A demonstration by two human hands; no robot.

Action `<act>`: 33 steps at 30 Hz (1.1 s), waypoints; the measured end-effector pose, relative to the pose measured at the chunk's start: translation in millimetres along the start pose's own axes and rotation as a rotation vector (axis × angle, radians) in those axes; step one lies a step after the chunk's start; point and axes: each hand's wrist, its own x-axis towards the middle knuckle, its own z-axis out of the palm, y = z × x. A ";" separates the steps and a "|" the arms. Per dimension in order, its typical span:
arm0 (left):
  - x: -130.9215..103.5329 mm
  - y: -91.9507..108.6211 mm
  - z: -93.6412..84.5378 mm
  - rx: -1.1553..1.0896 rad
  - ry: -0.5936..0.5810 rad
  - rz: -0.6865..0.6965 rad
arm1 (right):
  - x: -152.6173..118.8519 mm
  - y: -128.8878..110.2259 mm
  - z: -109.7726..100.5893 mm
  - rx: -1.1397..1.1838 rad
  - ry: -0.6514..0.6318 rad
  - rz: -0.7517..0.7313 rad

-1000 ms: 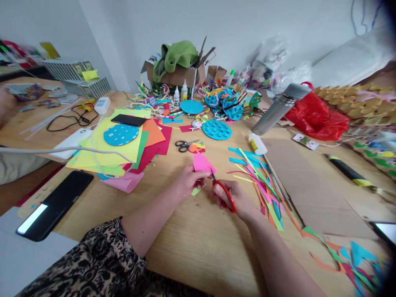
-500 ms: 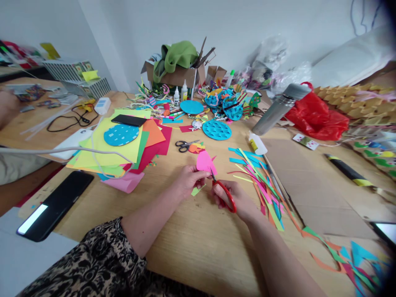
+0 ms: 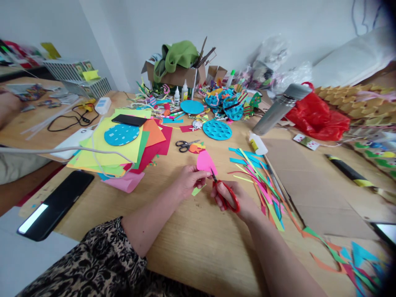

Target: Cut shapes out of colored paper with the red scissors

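Note:
Between thumb and fingers, my left hand (image 3: 192,180) pinches a pink paper piece (image 3: 205,161) above the wooden table (image 3: 185,235). My right hand (image 3: 227,194) is closed around the red-handled scissors (image 3: 232,198), whose dark blades meet the lower right edge of the pink paper. A light green scrap (image 3: 198,190) lies just under my left hand. Beyond the pink paper, an orange and red paper cutout (image 3: 196,147) lies beside black scissors (image 3: 183,145). Colored paper strips (image 3: 262,177) are spread to the right of my right hand.
Colored sheets (image 3: 93,154) with a phone (image 3: 128,120) on top lie at left, near another phone (image 3: 55,205). A glue bottle (image 3: 258,143), a steel flask (image 3: 275,111) and cardboard (image 3: 309,185) stand or lie at right. Another person's arm (image 3: 27,185) reaches in at left.
The red scissors have turned slightly and their handles have shifted right with my right hand. A small pointed pink bit at the paper's right edge no longer shows.

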 end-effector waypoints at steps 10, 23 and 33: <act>-0.3 0.1 0.6 -0.070 -0.009 -0.018 | 0.7 3.0 -0.2 0.002 0.018 -0.012; 0.3 -1.8 2.9 -0.117 -0.025 0.002 | 1.2 4.4 0.8 -0.018 0.040 -0.005; -1.8 -0.4 3.7 -0.108 -0.010 0.011 | 0.5 -1.0 1.7 -0.058 0.039 -0.006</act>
